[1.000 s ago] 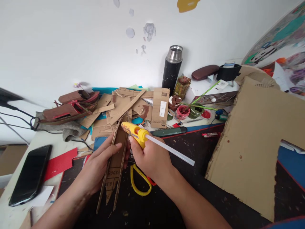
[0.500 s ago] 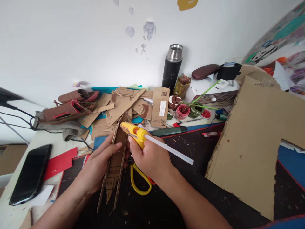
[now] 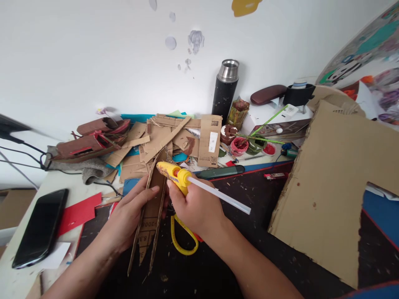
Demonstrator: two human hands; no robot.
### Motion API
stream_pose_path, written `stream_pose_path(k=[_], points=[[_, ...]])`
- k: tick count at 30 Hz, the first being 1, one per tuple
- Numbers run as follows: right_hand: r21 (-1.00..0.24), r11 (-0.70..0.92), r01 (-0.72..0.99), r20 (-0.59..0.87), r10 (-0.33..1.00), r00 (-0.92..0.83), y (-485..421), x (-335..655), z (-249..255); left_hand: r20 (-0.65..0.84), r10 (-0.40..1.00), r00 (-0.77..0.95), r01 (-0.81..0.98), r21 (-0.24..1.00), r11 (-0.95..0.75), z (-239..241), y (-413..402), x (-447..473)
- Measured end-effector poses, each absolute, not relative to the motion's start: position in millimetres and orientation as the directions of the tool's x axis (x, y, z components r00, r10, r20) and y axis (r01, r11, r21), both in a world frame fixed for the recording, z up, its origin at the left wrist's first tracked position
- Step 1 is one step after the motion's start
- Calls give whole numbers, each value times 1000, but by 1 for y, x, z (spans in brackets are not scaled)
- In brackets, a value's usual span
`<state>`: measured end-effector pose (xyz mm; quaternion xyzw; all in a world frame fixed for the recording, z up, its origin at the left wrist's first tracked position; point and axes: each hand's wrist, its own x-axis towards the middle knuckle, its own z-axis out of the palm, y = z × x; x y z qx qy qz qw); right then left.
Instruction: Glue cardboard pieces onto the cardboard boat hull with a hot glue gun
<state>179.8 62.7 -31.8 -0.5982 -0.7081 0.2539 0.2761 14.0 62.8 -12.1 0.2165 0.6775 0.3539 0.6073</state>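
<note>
My left hand (image 3: 134,209) is closed around a long narrow cardboard piece (image 3: 151,211) with raised side strips and a pointed near end; the thumb lies over its edge. In my right hand (image 3: 199,203) is a yellow hot glue gun (image 3: 170,171), and a long translucent glue stick (image 3: 222,195) sticks out of its back. The gun's front end lies over the far part of the cardboard piece; its nozzle tip is hard to make out. Below my right hand, partly covered by it, a yellow loop handle (image 3: 185,251) lies on the dark mat (image 3: 199,276).
Cardboard scraps (image 3: 158,139) are heaped at the back, beside a brown model boat (image 3: 90,143). A black flask (image 3: 225,93) stands behind open paint jars (image 3: 239,145). A large cardboard sheet (image 3: 324,187) leans at right; a phone (image 3: 40,228) lies at left. A green cutter (image 3: 221,171) lies behind my hands.
The glue gun has shifted very slightly left and down over the cardboard piece. Both hands keep their grip, and the rest looks the same apart from a tiny camera shift.
</note>
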Motion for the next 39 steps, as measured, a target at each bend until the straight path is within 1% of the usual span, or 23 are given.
stream_pose_path(k=[6,14,21,26,32,39], points=[[-693,150,705,62,987,-149,63,180,-29,-659,738,-146,-139,752,645,-11,64,14],[-674,188,715,113,982,-151,62,179,-31,-670,721,-177,-154,743,652,-9,64,17],[-680,151,717,73,988,-138,61,180,-28,-664,730,-159,-158,747,645,-15,63,13],[-664,151,732,82,988,-130,61,180,-29,-672,734,-96,-122,740,661,-14,60,10],[-683,127,719,64,991,-115,63,181,-30,-679,728,-96,-123,734,668,-12,61,12],[-681,131,720,78,991,-107,63,181,-32,-691,717,-94,-143,722,677,-13,61,13]])
